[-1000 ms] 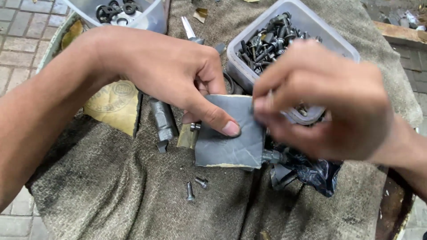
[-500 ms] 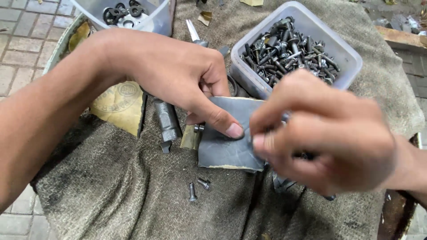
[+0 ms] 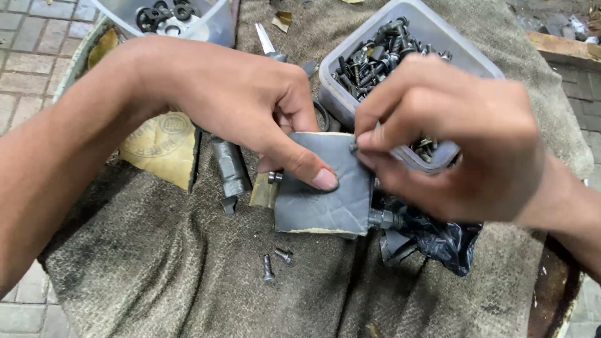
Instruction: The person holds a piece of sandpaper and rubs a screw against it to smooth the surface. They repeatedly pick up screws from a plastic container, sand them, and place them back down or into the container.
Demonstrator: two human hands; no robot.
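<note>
- While the grey abrasive sheet (image 3: 319, 203) lies flat at the centre of the cloth-covered desk (image 3: 156, 281), both hands work on it.
- Left hand (image 3: 244, 103): thumb pressed down on the sheet's middle, other fingers curled at its 10 o'clock corner, pinning it in place.
- Right hand (image 3: 451, 131): fingertips pressed together, pinching a small dark part (image 3: 354, 148), likely a screw, against the sheet's 1 o'clock edge.
- Step in hand, by my reading: rubbing the small part on the abrasive. Next stroke calls for a firm pinch and steady left-thumb pressure so the sheet does not slide.
- At 1 o'clock, touching the right hand: clear tub of bolts (image 3: 375, 56).
- At 11 o'clock: tub of washers (image 3: 169, 15).
- At 9 o'clock: metal bit (image 3: 230, 172) and yellow paper (image 3: 163, 147).
- At 7 o'clock: two loose screws (image 3: 275, 261).
- At 4 o'clock: black plastic bag (image 3: 438, 241).
</note>
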